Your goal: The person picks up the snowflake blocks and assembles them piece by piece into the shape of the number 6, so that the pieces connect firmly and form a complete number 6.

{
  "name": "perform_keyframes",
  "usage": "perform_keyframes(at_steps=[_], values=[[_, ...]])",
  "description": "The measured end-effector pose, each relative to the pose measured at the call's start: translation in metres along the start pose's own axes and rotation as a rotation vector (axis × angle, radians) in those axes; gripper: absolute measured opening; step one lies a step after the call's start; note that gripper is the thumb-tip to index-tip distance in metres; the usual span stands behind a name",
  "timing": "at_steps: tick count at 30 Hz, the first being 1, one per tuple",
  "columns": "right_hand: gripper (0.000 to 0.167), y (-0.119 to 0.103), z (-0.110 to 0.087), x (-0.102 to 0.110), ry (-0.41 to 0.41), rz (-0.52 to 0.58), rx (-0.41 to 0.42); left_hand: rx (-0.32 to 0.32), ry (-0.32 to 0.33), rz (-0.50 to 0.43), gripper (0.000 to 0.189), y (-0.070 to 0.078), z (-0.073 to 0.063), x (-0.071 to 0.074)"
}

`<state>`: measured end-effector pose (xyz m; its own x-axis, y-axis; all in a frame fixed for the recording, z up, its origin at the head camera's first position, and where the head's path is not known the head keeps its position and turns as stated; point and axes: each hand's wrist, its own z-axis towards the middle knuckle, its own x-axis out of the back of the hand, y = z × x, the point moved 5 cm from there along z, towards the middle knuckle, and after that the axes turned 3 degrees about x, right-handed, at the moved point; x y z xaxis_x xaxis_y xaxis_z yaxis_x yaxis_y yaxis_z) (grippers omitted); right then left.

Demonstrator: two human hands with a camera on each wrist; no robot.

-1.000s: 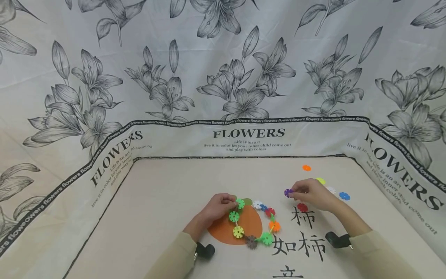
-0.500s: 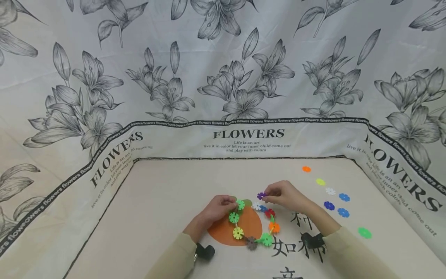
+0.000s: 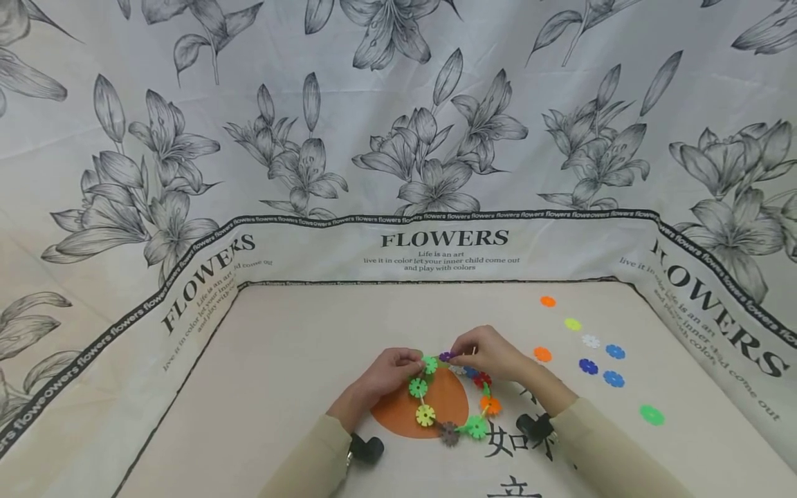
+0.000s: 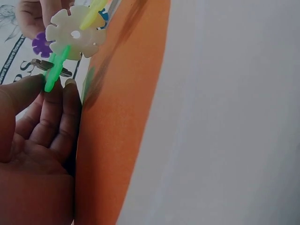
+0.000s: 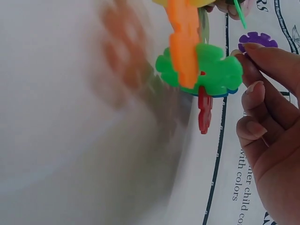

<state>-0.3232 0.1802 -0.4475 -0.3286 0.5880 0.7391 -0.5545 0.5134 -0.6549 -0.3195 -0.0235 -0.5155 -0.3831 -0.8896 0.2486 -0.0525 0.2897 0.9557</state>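
Notched plastic snowflake discs are joined edge to edge in a curved chain [image 3: 426, 415] over a printed orange persimmon. My left hand [image 3: 391, 373] pinches the chain's upper left end by a green disc [image 3: 429, 364]; the left wrist view shows the thumb at that green disc, with a dark disc [image 4: 65, 71] crossing behind it. My right hand [image 3: 488, 353] pinches a purple disc [image 3: 445, 357] between thumb and index finger, just right of the green disc. Those fingers partly cover the chain's white and blue discs in the head view. Orange and red discs [image 5: 205, 112] hang close in the right wrist view.
Loose discs lie on the right of the printed cloth: orange [image 3: 548, 301], yellow [image 3: 573, 324], white [image 3: 591, 341], several blue ones [image 3: 614, 379] and a green [image 3: 652, 415]. Another orange disc [image 3: 543, 354] lies by the right wrist. A flower-printed curtain [image 3: 445, 249] borders the table.
My right hand has moved left with the purple disc, from near the loose discs to beside the left fingertips. The left hand and the chain have barely moved.
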Motion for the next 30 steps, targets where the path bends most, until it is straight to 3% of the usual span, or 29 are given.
perform_keyframes(at_steps=[11, 22, 30], values=[[0.004, 0.000, 0.008, -0.007, -0.013, 0.041, 0.083, -0.016, -0.029, -0.004, 0.018, 0.002, -0.002, 0.001], [0.007, -0.007, 0.014, -0.015, -0.077, 0.050, 0.253, -0.023, -0.041, -0.060, 0.017, 0.002, -0.003, 0.001], [0.009, -0.001, 0.015, -0.017, -0.047, 0.095, 0.262, -0.040, -0.023, -0.080, 0.016, 0.005, -0.004, 0.002]])
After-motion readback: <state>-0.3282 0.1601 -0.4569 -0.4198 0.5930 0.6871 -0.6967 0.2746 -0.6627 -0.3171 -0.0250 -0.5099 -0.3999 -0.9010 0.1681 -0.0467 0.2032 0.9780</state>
